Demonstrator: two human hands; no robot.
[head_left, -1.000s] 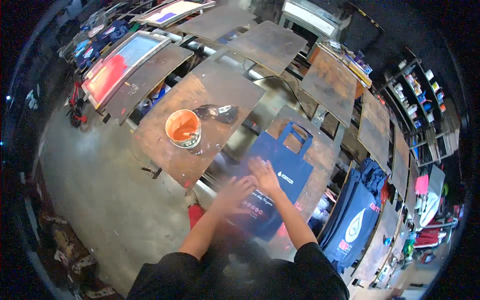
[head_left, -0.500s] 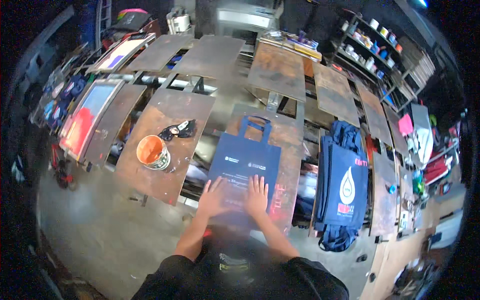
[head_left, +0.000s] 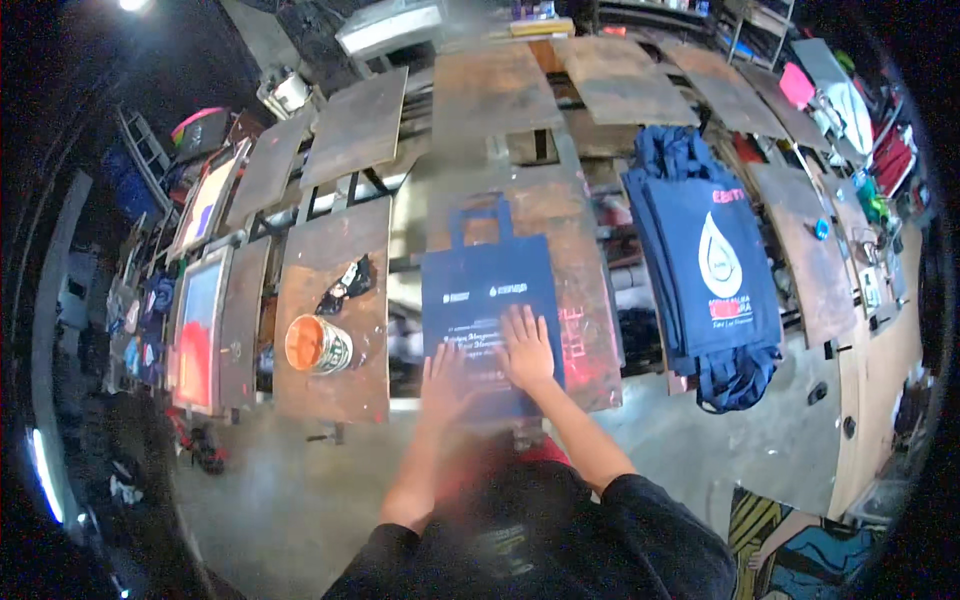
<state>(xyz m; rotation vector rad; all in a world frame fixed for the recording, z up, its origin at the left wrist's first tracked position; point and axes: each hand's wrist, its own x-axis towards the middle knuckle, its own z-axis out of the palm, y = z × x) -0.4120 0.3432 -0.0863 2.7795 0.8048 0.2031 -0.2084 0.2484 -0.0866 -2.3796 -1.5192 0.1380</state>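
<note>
A navy blue tote bag with white print lies flat on a worn brown board, its handles pointing away from me. My left hand rests on the bag's lower left side, fingers stretched out, partly blurred. On the lower right of the print, my right hand lies flat with its fingers spread. Neither hand grips anything. To the right, a stack of navy tote bags with a white drop design hangs over both ends of another board.
On the left board stand a bucket with orange inside and a dark crumpled cloth. Further left leans a framed screen with red and blue areas. Several boards stretch behind, with gaps between them. A bare concrete floor lies in front.
The view has swung, so the boards appear tilted differently. Both hands stay flat on the tote bag; the right one now sits slightly further up the print than the left.
</note>
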